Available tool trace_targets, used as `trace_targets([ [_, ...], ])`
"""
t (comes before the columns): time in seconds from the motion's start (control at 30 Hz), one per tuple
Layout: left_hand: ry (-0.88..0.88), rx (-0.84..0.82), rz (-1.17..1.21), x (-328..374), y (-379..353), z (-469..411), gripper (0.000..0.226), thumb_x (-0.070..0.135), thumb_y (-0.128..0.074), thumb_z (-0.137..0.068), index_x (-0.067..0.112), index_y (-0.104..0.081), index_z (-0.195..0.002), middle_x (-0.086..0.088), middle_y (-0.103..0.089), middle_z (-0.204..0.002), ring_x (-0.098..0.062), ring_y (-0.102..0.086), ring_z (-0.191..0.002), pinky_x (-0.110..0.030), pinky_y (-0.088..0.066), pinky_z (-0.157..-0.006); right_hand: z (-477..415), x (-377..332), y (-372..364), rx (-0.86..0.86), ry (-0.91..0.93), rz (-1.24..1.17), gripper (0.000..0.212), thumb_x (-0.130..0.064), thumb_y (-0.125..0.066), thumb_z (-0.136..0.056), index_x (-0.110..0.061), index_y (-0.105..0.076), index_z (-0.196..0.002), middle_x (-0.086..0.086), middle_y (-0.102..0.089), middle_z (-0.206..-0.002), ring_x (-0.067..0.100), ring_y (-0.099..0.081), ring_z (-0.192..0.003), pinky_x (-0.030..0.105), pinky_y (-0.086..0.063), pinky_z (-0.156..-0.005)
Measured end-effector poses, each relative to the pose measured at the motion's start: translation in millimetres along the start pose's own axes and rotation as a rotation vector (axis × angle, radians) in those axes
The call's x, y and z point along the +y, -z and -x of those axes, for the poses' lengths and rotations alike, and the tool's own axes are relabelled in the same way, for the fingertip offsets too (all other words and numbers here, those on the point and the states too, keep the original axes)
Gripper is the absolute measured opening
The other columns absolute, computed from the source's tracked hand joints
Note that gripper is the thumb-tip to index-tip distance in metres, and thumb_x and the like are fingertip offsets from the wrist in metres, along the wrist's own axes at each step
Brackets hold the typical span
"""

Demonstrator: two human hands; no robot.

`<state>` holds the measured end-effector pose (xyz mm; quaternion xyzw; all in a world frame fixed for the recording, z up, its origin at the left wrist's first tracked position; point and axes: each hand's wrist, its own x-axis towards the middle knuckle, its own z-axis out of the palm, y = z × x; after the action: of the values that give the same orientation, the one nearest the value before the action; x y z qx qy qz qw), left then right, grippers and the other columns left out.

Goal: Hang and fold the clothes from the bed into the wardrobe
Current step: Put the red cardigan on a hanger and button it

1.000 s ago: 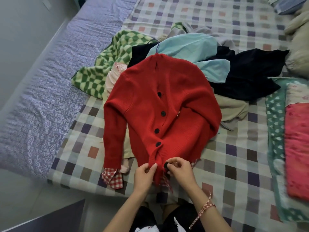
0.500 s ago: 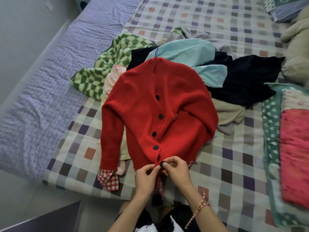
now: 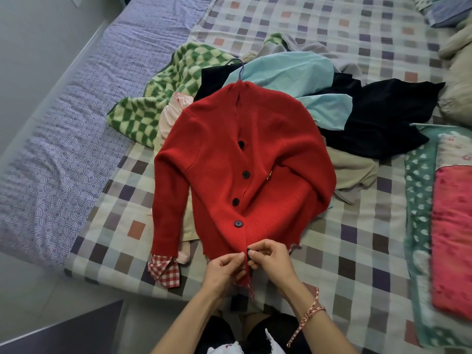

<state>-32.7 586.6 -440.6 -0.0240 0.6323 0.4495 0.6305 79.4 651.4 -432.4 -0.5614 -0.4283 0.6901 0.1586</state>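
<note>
Fingers [image 3: 236,258] of the left hand [image 3: 222,270] pinch the left front edge of the red cardigan [image 3: 242,159] at its hem. Fingers of the right hand [image 3: 272,261] pinch the lowest button [image 3: 249,252] and the front edge beside it. Both hands meet at the near end of the button line.

The cardigan lies front up on the bed [image 3: 357,251], hem near and collar far. Four buttons above the lowest one are fastened. A blue hanger hook [image 3: 238,66] projects from the collar. The left-side sleeve runs alongside the body, and a red-and-white check cuff [image 3: 163,270] shows past its near end.

The far half of the cardigan rests on a pile of clothes: a green checked garment [image 3: 158,103] at the left, a light blue garment [image 3: 286,70] at the far side, a black garment [image 3: 378,116] and a beige garment [image 3: 352,172] at the right. A bracelet [image 3: 313,311] circles the right wrist.
</note>
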Motion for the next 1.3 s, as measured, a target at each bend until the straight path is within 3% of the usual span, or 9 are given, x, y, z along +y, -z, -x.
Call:
trace_targets([
  [0.2,-0.134,0.145,-0.181,-11,-2,-5,0.006,0.010,-0.066,-0.083,0.008,-0.066,-0.078,-0.001,-0.067,-0.061,-0.008,-0.059,-0.052,-0.018,-0.047,-0.049,0,7,-4,-0.001,-0.014,0.008,0.016,0.005,-0.059,-0.086,-0.008,-0.064,-0.079,0.006,-0.063,-0.064,0.006,-0.058,-0.052,0.015,-0.050,-0.054],
  [0.4,-0.085,0.104,-0.146,-17,-3,-8,0.011,0.014,-0.065,-0.084,0.003,-0.067,-0.082,-0.006,-0.066,-0.065,-0.012,-0.057,-0.057,-0.018,-0.047,-0.053,1,13,-6,0.023,-0.017,0.031,0.015,0.001,-0.056,-0.090,-0.010,-0.065,-0.085,0.003,-0.063,-0.065,0.002,-0.057,-0.054,0.014,-0.049,-0.057],
  [0.5,-0.292,0.219,-0.391,-15,-7,-7,0.008,0.014,-0.070,-0.081,0.008,-0.067,-0.076,-0.001,-0.066,-0.068,-0.009,-0.059,-0.062,-0.014,-0.047,-0.055,2,20,-11,0.094,-0.025,-0.014,0.017,-0.006,-0.053,-0.093,-0.013,-0.065,-0.083,0.003,-0.064,-0.067,0.007,-0.059,-0.059,0.016,-0.050,-0.059],
  [0.63,-0.577,0.307,-0.721,-16,-10,-5,0.022,0.009,-0.068,-0.081,0.022,-0.059,-0.066,0.005,-0.061,-0.069,-0.005,-0.056,-0.067,-0.014,-0.043,-0.062,-2,23,-26,0.207,-0.079,-0.059,0.009,-0.018,-0.068,-0.085,-0.017,-0.060,-0.082,0.004,-0.067,-0.076,0.015,-0.064,-0.072,0.024,-0.052,-0.065],
  [0.73,-0.671,0.307,-0.772,-19,-8,-5,0.035,0.002,-0.067,-0.080,0.029,-0.053,-0.063,0.007,-0.057,-0.068,-0.007,-0.055,-0.070,-0.011,-0.040,-0.062,-7,23,-33,0.301,-0.143,-0.057,0.012,-0.016,-0.073,-0.080,-0.016,-0.061,-0.081,0.007,-0.067,-0.077,0.019,-0.063,-0.072,0.030,-0.053,-0.068],
  [0.9,-0.669,0.330,-0.681,-20,-6,-4,0.032,0.006,-0.074,-0.075,0.030,-0.058,-0.062,0.004,-0.062,-0.067,-0.004,-0.059,-0.076,-0.009,-0.041,-0.064,-9,18,-28,0.366,-0.201,-0.190,0.017,-0.008,-0.066,-0.085,-0.008,-0.061,-0.068,0.004,-0.061,-0.060,0.013,-0.055,-0.054,0.020,-0.047,-0.053],
  [1.07,-0.567,0.340,-0.585,-16,-11,-4,0.026,0.007,-0.071,-0.079,0.019,-0.059,-0.060,0.004,-0.061,-0.061,-0.001,-0.057,-0.066,-0.009,-0.040,-0.061,-13,24,-29,0.369,-0.162,-0.002,0.016,-0.014,-0.063,-0.088,-0.009,-0.061,-0.072,0.004,-0.062,-0.068,0.022,-0.062,-0.070,0.034,-0.053,-0.070],
  [1.17,-0.509,0.338,-0.528,-8,-14,-3,0.025,0.007,-0.068,-0.082,0.014,-0.057,-0.060,0.005,-0.058,-0.060,0.002,-0.055,-0.063,-0.009,-0.040,-0.059,-7,19,-27,0.364,-0.026,0.223,0.019,-0.015,-0.060,-0.090,-0.018,-0.054,-0.072,-0.004,-0.059,-0.072,0.015,-0.059,-0.072,0.010,-0.045,-0.061],
  [1.3,-0.469,0.400,-0.440,-1,-16,-5,0.020,0.008,-0.067,-0.083,0.007,-0.060,-0.064,0.002,-0.059,-0.063,-0.001,-0.053,-0.058,-0.009,-0.042,-0.058,-1,9,-31,0.385,0.091,0.345,0.016,-0.012,-0.056,-0.092,-0.014,-0.051,-0.077,-0.007,-0.053,-0.069,0.004,-0.049,-0.064,0.006,-0.040,-0.057],
])
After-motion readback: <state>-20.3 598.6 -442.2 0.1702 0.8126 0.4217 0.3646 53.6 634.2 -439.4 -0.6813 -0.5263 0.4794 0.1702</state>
